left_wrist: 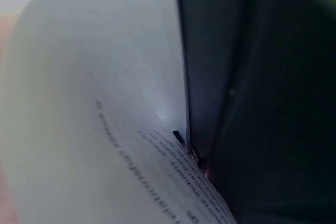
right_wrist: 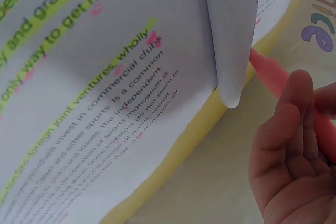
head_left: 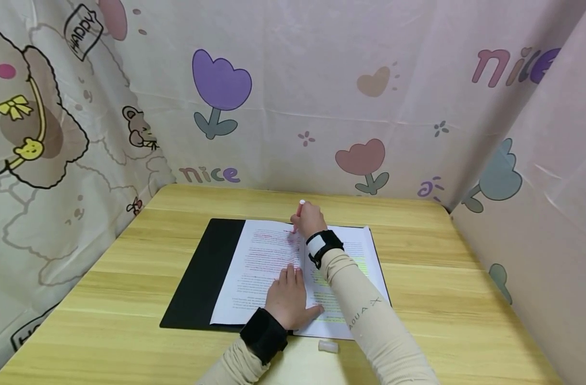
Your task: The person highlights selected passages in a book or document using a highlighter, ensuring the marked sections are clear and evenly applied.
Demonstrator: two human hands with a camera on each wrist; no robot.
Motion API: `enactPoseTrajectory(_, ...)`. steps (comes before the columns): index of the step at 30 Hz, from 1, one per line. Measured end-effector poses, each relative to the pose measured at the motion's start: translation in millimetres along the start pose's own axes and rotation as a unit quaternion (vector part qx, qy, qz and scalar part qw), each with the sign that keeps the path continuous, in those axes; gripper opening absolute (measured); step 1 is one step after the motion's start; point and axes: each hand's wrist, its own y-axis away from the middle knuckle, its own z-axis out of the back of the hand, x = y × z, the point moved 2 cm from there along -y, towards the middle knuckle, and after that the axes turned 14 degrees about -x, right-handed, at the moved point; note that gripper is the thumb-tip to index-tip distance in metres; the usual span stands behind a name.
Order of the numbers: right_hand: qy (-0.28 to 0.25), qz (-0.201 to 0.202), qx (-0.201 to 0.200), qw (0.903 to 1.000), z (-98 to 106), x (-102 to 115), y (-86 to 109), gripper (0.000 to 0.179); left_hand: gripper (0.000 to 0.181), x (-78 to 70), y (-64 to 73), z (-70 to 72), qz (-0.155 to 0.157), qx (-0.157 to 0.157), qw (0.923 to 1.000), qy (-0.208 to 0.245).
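A pink highlighter is pinched in my right hand near the top of the left page. Its tip meets the paper close to the inner fold. In the right wrist view, curled fingers hold the highlighter beside a bent-up page edge. My left hand lies with straight fingers on the lower part of the pages, thumb spread to the right. Printed pages show pink marks on the left, yellow ones on the right. The left wrist view holds only curved paper and dark cover.
The pages sit in a black folder lying open on a wooden table. A small pale cap-like cylinder lies in front of the folder. Printed curtains hang behind and at both sides.
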Motion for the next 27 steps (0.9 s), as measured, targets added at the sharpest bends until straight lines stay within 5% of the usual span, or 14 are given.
enactPoseTrajectory(19,0.036,0.017,-0.019,0.9990,10.9,0.7,0.6,0.027,0.102,-0.2,-1.4,-0.4,0.004,0.014,0.9999,-0.001)
enactPoseTrajectory(27,-0.015,-0.009,-0.038,0.9991,11.8,0.0,2.1,0.027,0.102,0.7,0.0,-1.2,0.000,0.007,0.9999,0.012)
